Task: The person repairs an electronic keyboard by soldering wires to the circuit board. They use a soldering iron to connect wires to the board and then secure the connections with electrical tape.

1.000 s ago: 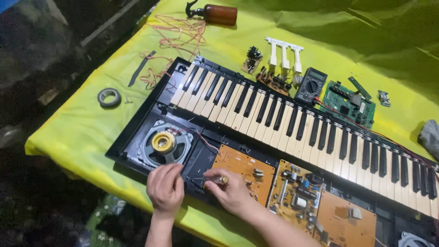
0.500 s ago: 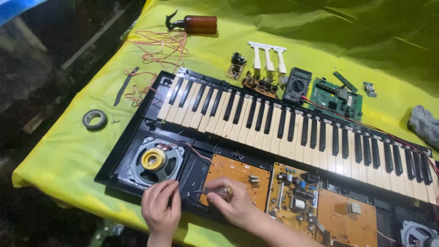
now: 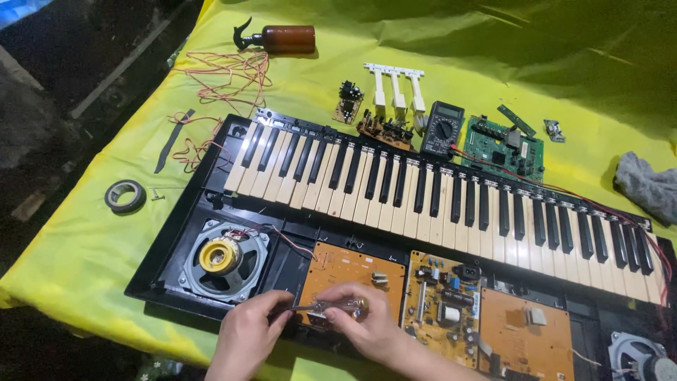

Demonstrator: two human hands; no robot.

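An opened electronic keyboard [image 3: 423, 190] lies on a yellow cloth, its keys at the back and its circuit boards bared at the front. My left hand [image 3: 247, 339] and my right hand [image 3: 363, 328] meet over the leftmost orange circuit board [image 3: 349, 271]. Together they pinch a small clear-handled screwdriver [image 3: 328, 305] held level, the left fingers at its metal tip, the right fingers around the handle. A round speaker [image 3: 222, 257] with a yellow centre sits just left of my hands.
Behind the keyboard lie a multimeter [image 3: 443, 128], a green circuit board [image 3: 504, 148], loose white keys [image 3: 395, 88], small boards and a brown spray bottle [image 3: 278, 39]. A tape roll [image 3: 125, 195] and tangled wires [image 3: 226, 74] lie left; a grey rag [image 3: 649, 185] lies right.
The view has shifted a little. My hands have come together over the orange board, and the screwdriver now lies level between both sets of fingers.
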